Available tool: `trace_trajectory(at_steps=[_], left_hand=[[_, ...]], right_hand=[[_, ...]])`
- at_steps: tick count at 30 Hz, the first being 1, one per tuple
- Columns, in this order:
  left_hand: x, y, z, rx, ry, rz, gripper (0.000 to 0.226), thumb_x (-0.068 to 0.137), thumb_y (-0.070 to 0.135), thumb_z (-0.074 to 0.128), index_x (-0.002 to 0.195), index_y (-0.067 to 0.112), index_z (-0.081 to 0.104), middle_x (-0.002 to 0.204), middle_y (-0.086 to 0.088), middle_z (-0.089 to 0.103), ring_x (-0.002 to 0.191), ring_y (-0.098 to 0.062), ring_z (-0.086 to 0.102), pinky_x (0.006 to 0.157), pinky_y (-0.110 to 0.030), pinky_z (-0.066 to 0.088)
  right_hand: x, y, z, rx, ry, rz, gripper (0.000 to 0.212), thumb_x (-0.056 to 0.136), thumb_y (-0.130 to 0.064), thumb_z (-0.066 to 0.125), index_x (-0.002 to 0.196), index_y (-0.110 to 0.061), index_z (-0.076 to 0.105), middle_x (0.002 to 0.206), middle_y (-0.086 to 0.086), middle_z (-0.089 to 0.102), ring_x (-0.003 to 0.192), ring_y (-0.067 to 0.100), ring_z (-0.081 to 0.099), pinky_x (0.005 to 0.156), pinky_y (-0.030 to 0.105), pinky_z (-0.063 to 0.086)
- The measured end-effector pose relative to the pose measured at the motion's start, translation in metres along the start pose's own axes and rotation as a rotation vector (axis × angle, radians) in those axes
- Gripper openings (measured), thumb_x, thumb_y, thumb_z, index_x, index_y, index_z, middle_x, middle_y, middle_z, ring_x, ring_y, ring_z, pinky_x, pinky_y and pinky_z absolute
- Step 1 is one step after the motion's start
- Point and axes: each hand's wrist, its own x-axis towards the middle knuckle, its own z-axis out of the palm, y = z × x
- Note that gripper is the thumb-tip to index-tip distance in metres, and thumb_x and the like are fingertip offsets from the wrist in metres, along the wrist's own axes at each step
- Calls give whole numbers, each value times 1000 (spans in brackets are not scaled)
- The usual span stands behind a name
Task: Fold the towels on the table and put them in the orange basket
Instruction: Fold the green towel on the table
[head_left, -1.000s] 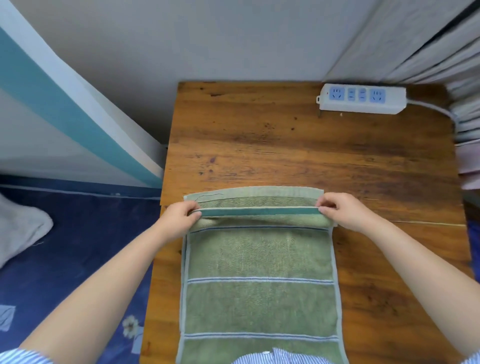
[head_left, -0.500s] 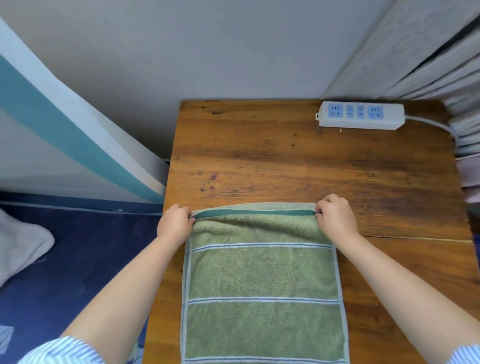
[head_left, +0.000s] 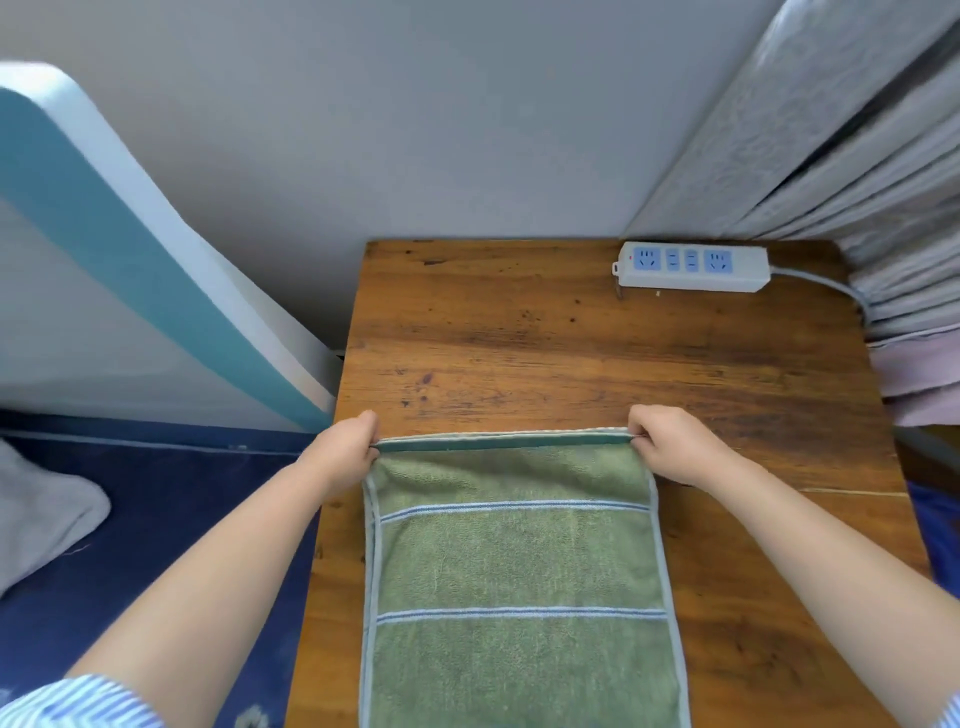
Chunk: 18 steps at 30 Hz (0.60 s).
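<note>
A green towel (head_left: 519, 561) with pale blue stripes lies doubled over on the wooden table (head_left: 571, 338), running from mid-table down to the near edge. My left hand (head_left: 345, 449) pinches its far left corner. My right hand (head_left: 667, 447) pinches the far right corner. Both hold the top layer's edge flush with the layer beneath. No orange basket is in view.
A white power strip (head_left: 691, 267) with blue sockets lies at the table's far right, its cable running off to the right. Grey curtains (head_left: 857, 156) hang at the right. A blue bed (head_left: 156, 519) with a grey cloth (head_left: 36, 514) lies left of the table.
Both hands carried the towel's top edge away from me until it lined up with the lower layer's far edge. The view tilted up, so the wall fills more of it.
</note>
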Motion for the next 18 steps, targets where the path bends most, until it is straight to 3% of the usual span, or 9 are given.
trace_trajectory(at_steps=[3, 5, 6, 10, 14, 16, 18], left_hand=[[-18, 5, -11, 152, -1, 80, 33, 92, 2, 44, 124, 7, 45, 124, -11, 49, 106, -23, 50, 90, -32, 44], [-35, 14, -23, 255, 52, 92, 26, 91, 2, 43, 115, 6, 50, 118, -11, 47, 103, -24, 49, 87, -33, 45], [-45, 19, -30, 274, 96, 92, 22, 91, 4, 43, 112, 6, 50, 116, -11, 47, 103, -25, 49, 85, -33, 45], [-82, 36, -58, 232, 254, 70, 20, 91, 0, 34, 107, 4, 45, 116, -15, 50, 107, -31, 51, 82, -37, 42], [-129, 53, -99, 36, 551, 97, 14, 88, -4, 32, 89, 9, 35, 114, -18, 51, 107, -34, 50, 76, -36, 38], [-150, 58, -122, -63, 711, 148, 16, 86, -7, 34, 89, 8, 36, 112, -19, 49, 106, -34, 47, 77, -36, 36], [-176, 64, -143, -117, 865, 224, 21, 85, -8, 36, 100, 1, 46, 112, -20, 48, 107, -34, 45, 79, -35, 35]], right_hand=[[-23, -7, -21, 37, 7, -56, 18, 93, -9, 44, 80, -20, 40, 88, 2, 49, 83, 21, 49, 64, 27, 37], [-40, -13, -31, 25, 41, -63, 8, 92, -10, 48, 98, -16, 48, 97, 1, 49, 96, 23, 52, 77, 29, 44], [-48, -15, -36, -27, 61, -55, 17, 91, -10, 50, 108, -13, 50, 102, 2, 50, 101, 23, 52, 82, 29, 44], [-78, -27, -56, -229, 198, -28, 16, 88, -6, 50, 101, -6, 59, 94, 4, 47, 90, 23, 52, 72, 26, 39], [-130, -36, -96, -115, 698, -65, 27, 80, 5, 43, 99, 5, 63, 100, 23, 60, 99, 37, 57, 82, 37, 47], [-152, -40, -116, -45, 974, -99, 34, 73, 2, 36, 91, 8, 65, 89, 29, 64, 90, 43, 61, 76, 43, 50], [-179, -47, -136, 20, 1144, -95, 34, 71, 3, 35, 86, 9, 64, 84, 31, 63, 86, 44, 60, 71, 45, 49]])
